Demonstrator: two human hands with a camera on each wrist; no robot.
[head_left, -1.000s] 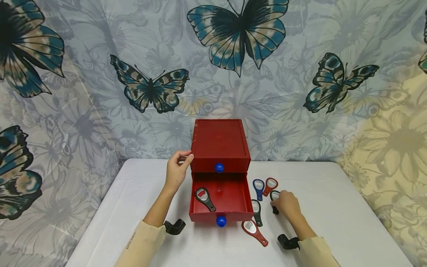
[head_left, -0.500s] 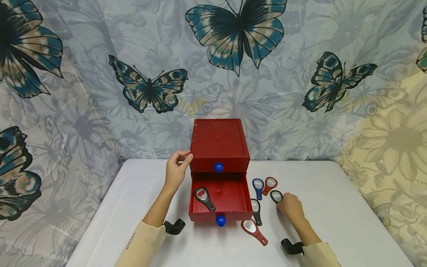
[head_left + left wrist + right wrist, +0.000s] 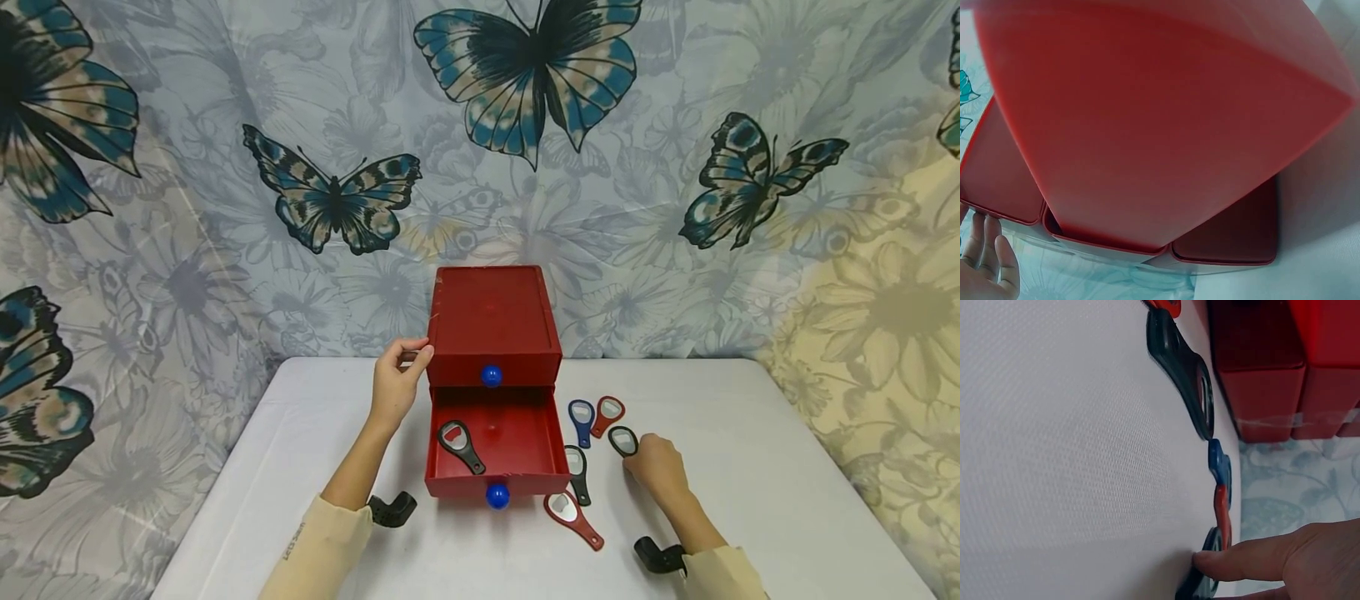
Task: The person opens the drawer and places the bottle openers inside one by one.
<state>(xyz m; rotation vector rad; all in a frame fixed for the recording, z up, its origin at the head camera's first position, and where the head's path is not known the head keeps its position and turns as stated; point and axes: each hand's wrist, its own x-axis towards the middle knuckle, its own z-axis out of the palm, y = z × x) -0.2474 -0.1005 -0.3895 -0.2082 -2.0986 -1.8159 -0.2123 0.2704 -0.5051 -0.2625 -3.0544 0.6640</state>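
My left hand (image 3: 400, 379) rests its fingertips against the left side of a red two-drawer box (image 3: 487, 312); in the left wrist view the fingers (image 3: 988, 247) reach up to the box's edge. The lower drawer (image 3: 517, 433) is pulled out, and a black bottle opener (image 3: 461, 447) lies at its left. On the table right of the box, my right hand (image 3: 657, 467) pinches the handle end of another black bottle opener (image 3: 622, 440). The thumb (image 3: 1213, 562) presses on it in the right wrist view, and the palm covers the handle from above.
A blue bottle opener (image 3: 581, 421) and a red one (image 3: 607, 414) lie just beyond the right hand. Nearer, a black opener (image 3: 577, 475) and a red opener (image 3: 573, 521) lie beside the drawer's right front corner. A butterfly-patterned cloth (image 3: 480, 208) hangs behind the white table (image 3: 337, 417).
My right hand has shifted slightly right and back toward me along the black opener, uncovering its ring and now gripping its handle end. The left hand stays at the box.
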